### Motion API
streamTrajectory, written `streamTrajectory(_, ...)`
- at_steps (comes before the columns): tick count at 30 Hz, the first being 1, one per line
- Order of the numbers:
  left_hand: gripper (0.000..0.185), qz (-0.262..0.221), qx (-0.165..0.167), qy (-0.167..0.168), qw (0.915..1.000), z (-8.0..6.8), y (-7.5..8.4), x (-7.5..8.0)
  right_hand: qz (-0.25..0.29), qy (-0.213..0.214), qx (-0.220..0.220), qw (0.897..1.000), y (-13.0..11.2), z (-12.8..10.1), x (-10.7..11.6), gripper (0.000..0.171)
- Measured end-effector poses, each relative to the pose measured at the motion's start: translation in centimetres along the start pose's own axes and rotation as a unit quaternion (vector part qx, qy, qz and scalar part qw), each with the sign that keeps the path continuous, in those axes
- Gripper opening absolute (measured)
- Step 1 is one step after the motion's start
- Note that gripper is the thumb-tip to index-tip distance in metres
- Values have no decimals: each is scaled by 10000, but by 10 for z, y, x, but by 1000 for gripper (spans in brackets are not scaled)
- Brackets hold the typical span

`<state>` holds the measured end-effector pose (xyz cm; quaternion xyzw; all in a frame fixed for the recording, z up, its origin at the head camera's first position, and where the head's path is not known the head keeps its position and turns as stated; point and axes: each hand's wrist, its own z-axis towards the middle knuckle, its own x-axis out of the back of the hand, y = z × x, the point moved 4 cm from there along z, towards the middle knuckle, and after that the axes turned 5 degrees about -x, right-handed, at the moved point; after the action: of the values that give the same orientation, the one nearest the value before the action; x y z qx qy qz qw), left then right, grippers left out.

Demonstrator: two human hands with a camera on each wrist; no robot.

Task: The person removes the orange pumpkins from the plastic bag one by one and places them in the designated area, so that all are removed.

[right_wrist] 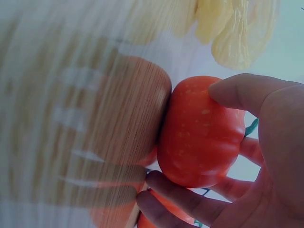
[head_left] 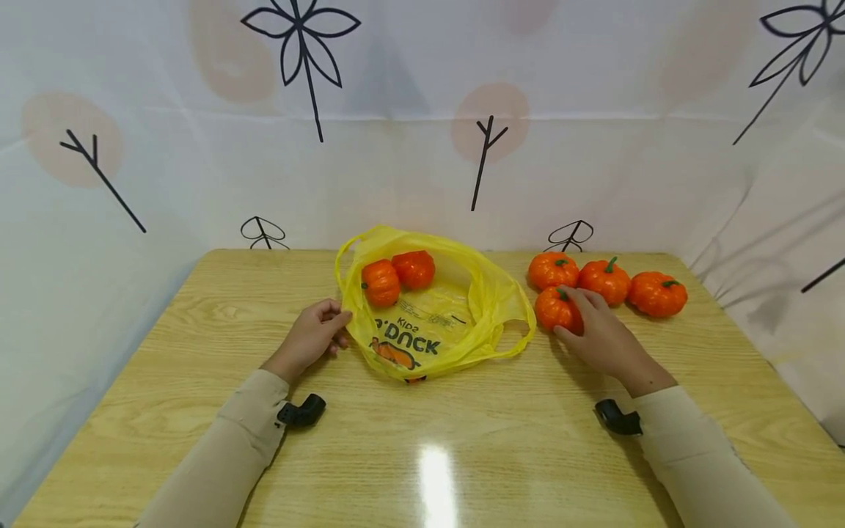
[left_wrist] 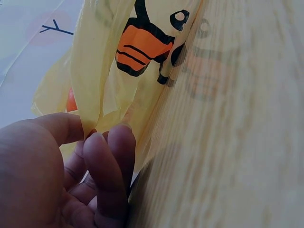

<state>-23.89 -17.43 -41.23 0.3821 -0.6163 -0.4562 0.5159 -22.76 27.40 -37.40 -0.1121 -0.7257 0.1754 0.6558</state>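
Note:
A yellow plastic bag [head_left: 455,352] lies with its mouth spread wide, and two small orange pumpkins [head_left: 381,284] show inside it. At the bag's left edge, my left hand [head_left: 313,334] pinches the thin plastic between thumb and fingers, seen closely in the left wrist view. My right hand [head_left: 597,334] grips a small orange pumpkin [right_wrist: 202,133] with a green stem, just right of the bag. The thumb lies on one side of this pumpkin and the fingers reach round the other; its base is at the tabletop.
Three more pumpkins [head_left: 553,270] sit in a row behind and to the right of my right hand. The wooden table [head_left: 370,455] meets a patterned cloth backdrop [head_left: 409,176] at its far edge. A black wrist device [head_left: 301,411] is worn on each sleeve.

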Motion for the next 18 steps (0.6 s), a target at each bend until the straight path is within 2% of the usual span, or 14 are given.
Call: streamTrajectory(18, 27, 17, 9, 34, 10000, -1, 2, 0, -51, 72, 40, 10000, -2, -1, 1, 77)
